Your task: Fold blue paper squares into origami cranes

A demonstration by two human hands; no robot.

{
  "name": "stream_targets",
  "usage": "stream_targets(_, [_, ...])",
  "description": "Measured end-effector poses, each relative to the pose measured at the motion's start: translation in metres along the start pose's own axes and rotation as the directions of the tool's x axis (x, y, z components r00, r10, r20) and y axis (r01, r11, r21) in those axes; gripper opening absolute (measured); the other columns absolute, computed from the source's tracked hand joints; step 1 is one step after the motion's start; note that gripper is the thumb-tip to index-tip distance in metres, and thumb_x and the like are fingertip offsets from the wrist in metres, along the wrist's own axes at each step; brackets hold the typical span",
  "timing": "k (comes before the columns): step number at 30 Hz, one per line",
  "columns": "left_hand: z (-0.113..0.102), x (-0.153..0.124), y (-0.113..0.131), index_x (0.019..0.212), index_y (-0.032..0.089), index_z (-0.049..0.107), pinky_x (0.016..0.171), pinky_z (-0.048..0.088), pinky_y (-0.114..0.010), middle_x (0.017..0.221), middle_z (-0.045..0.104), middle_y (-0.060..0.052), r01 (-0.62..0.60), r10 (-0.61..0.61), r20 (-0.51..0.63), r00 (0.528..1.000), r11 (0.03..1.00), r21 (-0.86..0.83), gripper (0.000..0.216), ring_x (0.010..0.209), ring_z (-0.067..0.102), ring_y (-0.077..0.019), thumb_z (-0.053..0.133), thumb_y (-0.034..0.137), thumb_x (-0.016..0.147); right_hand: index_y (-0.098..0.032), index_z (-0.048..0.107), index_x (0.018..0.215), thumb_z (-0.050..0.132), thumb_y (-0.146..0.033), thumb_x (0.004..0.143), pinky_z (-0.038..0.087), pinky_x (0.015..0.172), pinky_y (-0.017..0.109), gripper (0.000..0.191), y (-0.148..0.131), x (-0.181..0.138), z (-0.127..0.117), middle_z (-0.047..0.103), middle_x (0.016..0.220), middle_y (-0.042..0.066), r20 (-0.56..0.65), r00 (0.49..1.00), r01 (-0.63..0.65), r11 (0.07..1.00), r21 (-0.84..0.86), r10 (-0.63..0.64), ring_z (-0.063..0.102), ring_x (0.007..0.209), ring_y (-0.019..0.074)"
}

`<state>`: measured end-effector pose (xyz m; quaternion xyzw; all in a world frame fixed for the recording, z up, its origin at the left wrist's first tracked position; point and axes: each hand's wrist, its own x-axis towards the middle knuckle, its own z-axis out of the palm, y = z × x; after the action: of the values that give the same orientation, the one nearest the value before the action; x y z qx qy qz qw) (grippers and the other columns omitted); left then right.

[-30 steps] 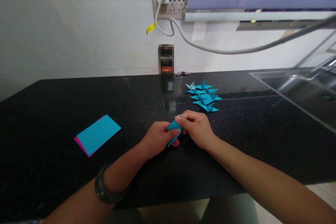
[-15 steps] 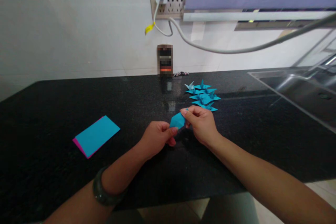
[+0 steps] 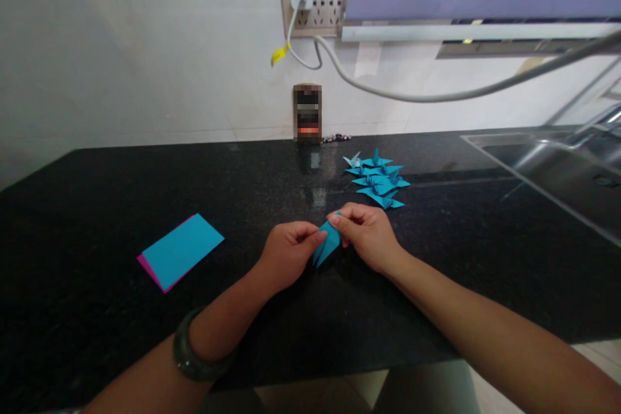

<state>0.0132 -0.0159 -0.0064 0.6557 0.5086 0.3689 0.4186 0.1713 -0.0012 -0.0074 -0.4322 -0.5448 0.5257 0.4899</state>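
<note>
Between my two hands is a small folded piece of blue origami paper (image 3: 328, 246), narrow and diamond-like, its split points hanging toward me. My left hand (image 3: 290, 250) pinches its left edge between thumb and fingers. At the upper right end, my right hand (image 3: 367, 233) pinches the paper's tip, so part of that end is hidden. Just beyond my right hand, several blue paper cranes (image 3: 383, 182) sit in a cluster on the dark countertop (image 3: 252, 187). One paler crane (image 3: 353, 160) stands at the back left of the group.
A stack of blue and pink paper sheets (image 3: 182, 251) lies to the left. A phone (image 3: 307, 113) leans against the wall, with a beaded strap (image 3: 336, 138) beside it. A metal sink (image 3: 572, 168) is at the right. A grey cable (image 3: 427, 98) hangs from the wall socket (image 3: 315, 11).
The folded blue paper has turned in my fingers, and its two points now show hanging downward. My left fingers have shifted up along its edge.
</note>
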Motion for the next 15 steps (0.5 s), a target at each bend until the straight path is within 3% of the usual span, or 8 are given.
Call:
stream_targets(8, [-0.003, 0.000, 0.002, 0.062, 0.015, 0.068, 0.043, 0.034, -0.020, 0.050, 0.057, 0.002, 0.004, -0.007, -0.188, 0.982, 1.000, -0.014, 0.021, 0.046, 0.046, -0.0095, 0.061, 0.033, 0.071, -0.017, 0.048, 0.061, 0.068, -0.045, 0.065, 0.036, 0.036, 0.018, 0.035, 0.010, -0.002, 0.006, 0.046, 0.046, -0.007, 0.194, 0.976, -0.104, 0.995, -0.003, 0.102, 0.041, 0.038, 0.0051])
stream_targets(15, [0.001, 0.001, -0.001, 0.065, 0.015, 0.066, 0.047, 0.037, -0.020, 0.053, 0.059, 0.002, -0.002, -0.017, -0.125, 0.992, 0.989, -0.148, 0.020, 0.048, 0.048, -0.0093, 0.061, 0.033, 0.072, -0.016, 0.050, 0.057, 0.064, -0.045, 0.068, 0.030, 0.037, 0.018, 0.034, 0.008, -0.005, 0.006, 0.046, 0.044, -0.005, 0.169, 0.983, -0.056, 0.995, -0.088, 0.070, 0.039, 0.037, 0.0051])
